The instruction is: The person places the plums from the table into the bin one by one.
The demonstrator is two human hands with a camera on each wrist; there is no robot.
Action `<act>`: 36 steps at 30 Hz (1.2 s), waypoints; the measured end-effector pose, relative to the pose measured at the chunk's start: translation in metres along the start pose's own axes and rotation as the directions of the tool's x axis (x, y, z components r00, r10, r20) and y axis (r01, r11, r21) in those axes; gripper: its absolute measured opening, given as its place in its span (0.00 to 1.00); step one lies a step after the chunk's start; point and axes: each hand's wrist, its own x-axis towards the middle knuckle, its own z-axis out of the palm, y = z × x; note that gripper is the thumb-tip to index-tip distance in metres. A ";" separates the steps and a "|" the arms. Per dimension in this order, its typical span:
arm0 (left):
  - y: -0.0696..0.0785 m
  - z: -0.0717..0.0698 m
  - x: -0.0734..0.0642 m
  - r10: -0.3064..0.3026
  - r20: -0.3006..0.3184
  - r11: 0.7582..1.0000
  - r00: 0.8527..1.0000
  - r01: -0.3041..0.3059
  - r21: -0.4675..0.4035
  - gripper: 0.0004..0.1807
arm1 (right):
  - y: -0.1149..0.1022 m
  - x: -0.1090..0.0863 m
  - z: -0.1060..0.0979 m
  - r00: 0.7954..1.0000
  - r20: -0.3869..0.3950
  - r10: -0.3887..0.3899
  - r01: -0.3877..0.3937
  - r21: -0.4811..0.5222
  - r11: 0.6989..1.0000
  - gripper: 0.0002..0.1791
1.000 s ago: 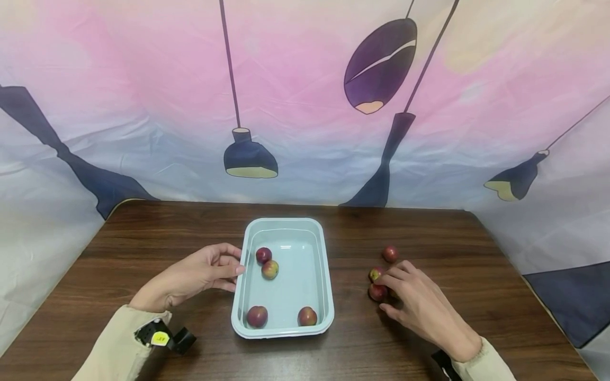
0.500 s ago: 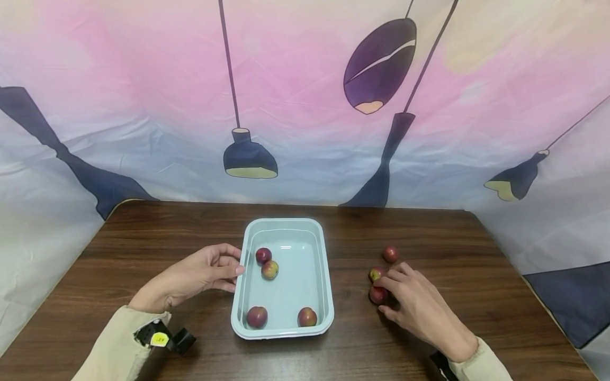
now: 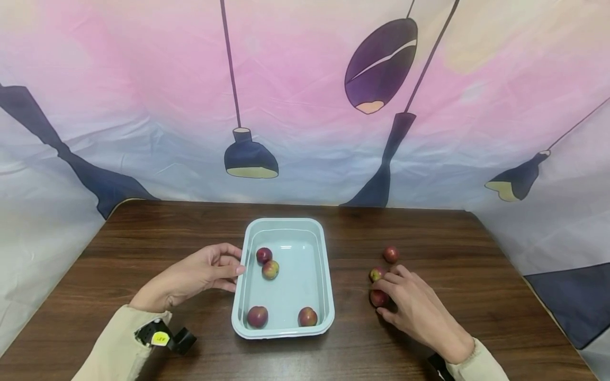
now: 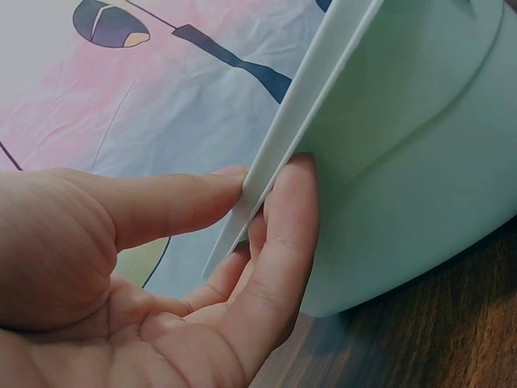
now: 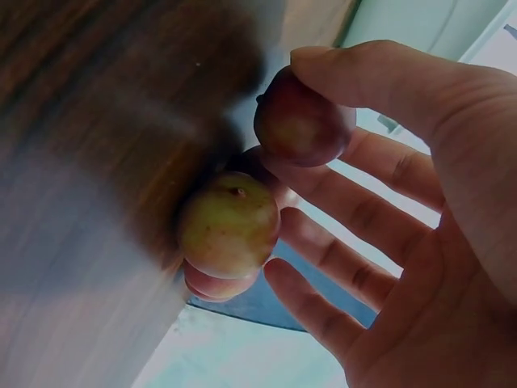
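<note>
My left hand [image 3: 202,272] pinches the left rim of a pale blue-green plastic tray [image 3: 307,278]; in the left wrist view, its thumb [image 4: 186,202] lies on one side of the rim and fingers curl under the other. My right hand [image 3: 419,304] holds a dark red plum [image 5: 303,117] between thumb and fingers, at the table on the tray's right. Beside those fingers lie a yellow-green and red plum [image 5: 230,226] and other plums, partly hidden behind it in the right wrist view. A red plum [image 3: 391,254] sits farther back, apart from the hand.
Inside the tray, a dark plum [image 3: 264,256] touches a yellowish plum [image 3: 270,270] at the left. Two more plums, one front left [image 3: 257,316] and one front right [image 3: 307,317], lie near its front wall. A printed cloth [image 3: 305,106] hangs behind the brown wooden table [image 3: 190,222].
My right hand has drawn slightly toward the front with the dark red plum, widening its distance from the yellow-green plum behind. The left hand and tray stay in place.
</note>
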 end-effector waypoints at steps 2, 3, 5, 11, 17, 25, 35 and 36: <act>0.000 0.000 0.000 0.002 0.001 1.000 1.000 -0.002 0.001 0.30 | 0.001 0.000 -0.001 1.000 0.001 0.004 -0.004 0.001 1.000 0.21; -0.001 0.000 0.000 0.004 0.002 1.000 1.000 -0.004 0.002 0.30 | 0.001 0.001 -0.002 1.000 0.001 0.007 -0.007 0.002 1.000 0.21; -0.001 -0.001 0.000 0.008 0.003 1.000 1.000 -0.008 0.004 0.31 | 0.002 0.001 -0.004 1.000 0.007 0.015 -0.015 0.005 1.000 0.21; -0.002 -0.001 0.001 0.012 0.009 1.000 1.000 -0.012 0.002 0.31 | 0.003 0.003 -0.009 1.000 0.010 0.020 -0.020 0.005 1.000 0.22; -0.002 -0.001 0.001 0.009 0.005 1.000 1.000 -0.009 0.003 0.31 | 0.004 0.007 -0.015 1.000 -0.027 -0.005 0.005 0.005 1.000 0.23; -0.002 -0.001 0.000 0.009 0.006 1.000 1.000 -0.009 -0.001 0.31 | 0.003 0.014 -0.022 0.998 -0.056 -0.033 0.033 0.009 0.999 0.20; -0.002 -0.001 0.001 0.006 0.000 1.000 1.000 -0.006 0.003 0.32 | -0.003 0.021 -0.031 0.996 -0.082 -0.038 0.040 0.031 0.999 0.18; -0.002 -0.001 0.001 0.006 0.000 1.000 1.000 -0.006 0.004 0.32 | -0.004 0.022 -0.032 0.996 -0.086 -0.040 0.043 0.033 0.999 0.17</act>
